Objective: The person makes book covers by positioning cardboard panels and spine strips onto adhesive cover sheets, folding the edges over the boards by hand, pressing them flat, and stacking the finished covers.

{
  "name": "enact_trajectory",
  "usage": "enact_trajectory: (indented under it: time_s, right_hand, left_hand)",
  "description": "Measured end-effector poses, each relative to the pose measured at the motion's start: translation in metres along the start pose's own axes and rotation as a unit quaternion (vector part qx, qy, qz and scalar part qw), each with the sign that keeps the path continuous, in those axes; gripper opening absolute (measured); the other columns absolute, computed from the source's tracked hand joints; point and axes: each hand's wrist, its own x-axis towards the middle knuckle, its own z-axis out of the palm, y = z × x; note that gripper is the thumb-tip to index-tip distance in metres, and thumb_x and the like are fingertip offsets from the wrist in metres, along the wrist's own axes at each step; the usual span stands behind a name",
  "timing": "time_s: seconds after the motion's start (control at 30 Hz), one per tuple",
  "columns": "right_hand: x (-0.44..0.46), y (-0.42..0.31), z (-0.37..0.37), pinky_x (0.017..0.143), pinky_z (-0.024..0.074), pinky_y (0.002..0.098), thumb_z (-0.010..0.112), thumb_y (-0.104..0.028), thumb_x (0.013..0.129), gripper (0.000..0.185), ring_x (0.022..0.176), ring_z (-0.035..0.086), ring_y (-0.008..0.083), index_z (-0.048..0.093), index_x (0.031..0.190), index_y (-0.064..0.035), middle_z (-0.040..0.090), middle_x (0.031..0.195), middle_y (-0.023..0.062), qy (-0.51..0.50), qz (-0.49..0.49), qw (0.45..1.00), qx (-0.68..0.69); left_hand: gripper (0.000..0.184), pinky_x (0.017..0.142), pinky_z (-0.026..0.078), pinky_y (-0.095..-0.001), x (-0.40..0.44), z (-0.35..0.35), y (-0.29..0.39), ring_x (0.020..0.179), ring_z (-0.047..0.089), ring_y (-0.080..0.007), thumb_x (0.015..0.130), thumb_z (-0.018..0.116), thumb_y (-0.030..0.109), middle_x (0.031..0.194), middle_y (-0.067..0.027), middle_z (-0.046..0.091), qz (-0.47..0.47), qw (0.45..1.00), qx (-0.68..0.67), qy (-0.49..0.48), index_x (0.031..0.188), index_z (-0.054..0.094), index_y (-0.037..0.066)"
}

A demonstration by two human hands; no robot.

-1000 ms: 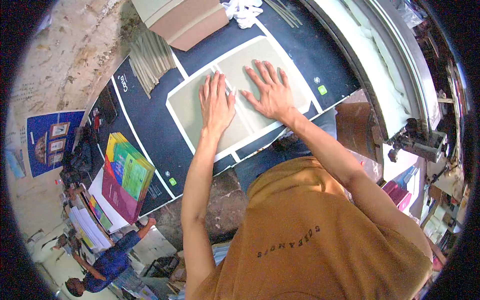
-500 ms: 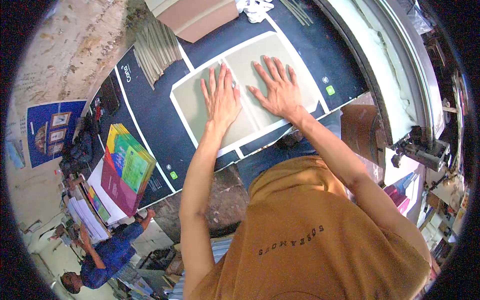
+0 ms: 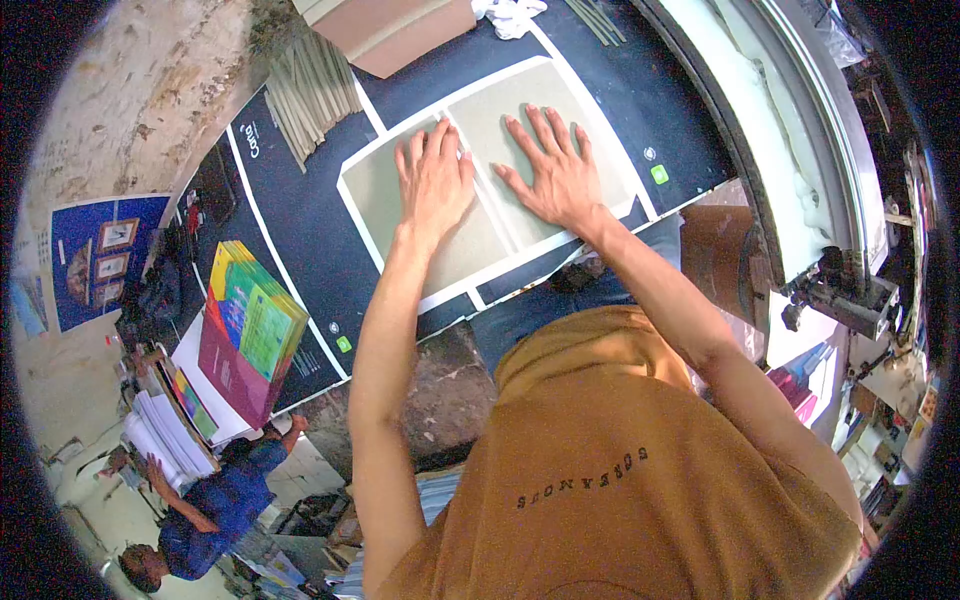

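Observation:
Two grey boards lie side by side on a white-edged sheet, a narrow strip between them. On the left board [image 3: 374, 195] rests my left hand [image 3: 436, 188], fingers near the strip and fairly close together but extended. My right hand [image 3: 555, 178] lies flat on the right board [image 3: 600, 150] with its fingers spread. The white sheet [image 3: 505, 263] shows as a border around both boards. Beneath everything is a dark blue table covering [image 3: 300, 235] with white lines.
Grey strips [image 3: 308, 100] and a cardboard box [image 3: 395, 35] stand at the back, beside white cloth [image 3: 512, 17]. Colourful booklets [image 3: 250, 335] are at the left. A long machine frame [image 3: 770, 150] borders the right. Another person [image 3: 220, 505] is at lower left.
My left hand has shifted slightly left and its fingers have drawn closer together. My right hand stays spread on its board. The view has tilted a little.

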Motion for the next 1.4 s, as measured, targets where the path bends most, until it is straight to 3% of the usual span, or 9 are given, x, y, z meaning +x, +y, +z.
enact_trajectory:
  time_s: [0.13, 0.23, 0.27, 0.37, 0.4, 0.53, 1.4]
  right_hand:
    - [0.000, -0.001, 0.004, 0.122, 0.0194, 0.0585, 0.044, -0.063, 0.098, 0.072, 0.153, 0.026, 0.0319, 0.034, 0.159, -0.0260, 0.031, 0.165, 0.0096, 0.008, -0.001, 1.000, -0.006]
    - [0.001, 0.000, 0.003, 0.122, 0.0190, 0.0583, 0.044, -0.063, 0.099, 0.072, 0.153, 0.026, 0.0324, 0.033, 0.160, -0.0262, 0.030, 0.166, 0.0100, 0.004, -0.002, 1.000, -0.002]
    - [0.002, 0.000, 0.002, 0.122, 0.0190, 0.0583, 0.044, -0.063, 0.099, 0.072, 0.153, 0.026, 0.0325, 0.033, 0.160, -0.0262, 0.030, 0.166, 0.0101, 0.006, -0.007, 1.000, 0.000]
    - [-0.003, 0.001, 0.002, 0.122, 0.0190, 0.0586, 0.044, -0.062, 0.099, 0.072, 0.153, 0.026, 0.0329, 0.034, 0.159, -0.0256, 0.030, 0.166, 0.0104, 0.009, -0.006, 1.000, 0.005]
    - [-0.002, 0.002, 0.004, 0.122, 0.0189, 0.0590, 0.043, -0.062, 0.099, 0.071, 0.153, 0.026, 0.0329, 0.035, 0.159, -0.0249, 0.030, 0.166, 0.0105, 0.012, -0.007, 1.000, 0.007]
    - [-0.001, 0.000, 0.006, 0.122, 0.0207, 0.0590, 0.045, -0.062, 0.098, 0.071, 0.152, 0.028, 0.0332, 0.034, 0.159, -0.0262, 0.032, 0.165, 0.0102, 0.023, -0.002, 1.000, 0.008]
    - [-0.002, -0.003, 0.004, 0.121, 0.0209, 0.0599, 0.046, -0.059, 0.098, 0.070, 0.152, 0.027, 0.0336, 0.036, 0.158, -0.0244, 0.032, 0.165, 0.0100, 0.025, 0.008, 1.000, 0.017]
  left_hand:
    - [0.053, 0.112, 0.036, -0.0520, 0.030, -0.017, -0.028, 0.126, 0.053, -0.0385, 0.093, 0.063, 0.029, 0.148, -0.0180, 0.051, -0.008, 0.988, -0.105, -0.112, 0.135, 0.056, -0.004]
    - [0.060, 0.117, 0.035, -0.0455, 0.021, -0.013, -0.026, 0.134, 0.048, -0.0382, 0.093, 0.066, 0.029, 0.150, -0.0197, 0.050, 0.017, 0.981, -0.143, 0.130, 0.143, 0.050, 0.000]
    - [0.078, 0.120, 0.029, -0.0494, 0.011, -0.009, -0.028, 0.143, 0.039, -0.0402, 0.088, 0.073, 0.035, 0.155, -0.0227, 0.042, 0.052, 0.981, -0.150, 0.116, 0.150, 0.041, 0.000]
    - [0.095, 0.121, 0.022, -0.0587, -0.025, -0.016, -0.002, 0.150, 0.028, -0.0395, 0.084, 0.074, 0.047, 0.163, -0.0209, 0.029, 0.090, 0.990, -0.101, 0.023, 0.154, 0.033, -0.003]
    - [0.111, 0.122, 0.016, -0.0614, -0.035, -0.015, 0.003, 0.153, 0.021, -0.0395, 0.077, 0.077, 0.059, 0.166, -0.0199, 0.023, 0.077, 0.993, -0.091, -0.026, 0.156, 0.029, -0.003]
    - [0.122, 0.123, 0.013, -0.0602, -0.056, 0.000, 0.008, 0.155, 0.016, -0.0387, 0.071, 0.074, 0.071, 0.167, -0.0195, 0.020, 0.068, 0.995, -0.068, -0.040, 0.156, 0.028, -0.003]
    - [0.125, 0.125, 0.010, -0.0568, -0.059, 0.004, 0.010, 0.155, 0.016, -0.0370, 0.074, 0.071, 0.073, 0.167, -0.0211, 0.020, 0.064, 0.996, -0.042, -0.035, 0.157, 0.023, -0.007]
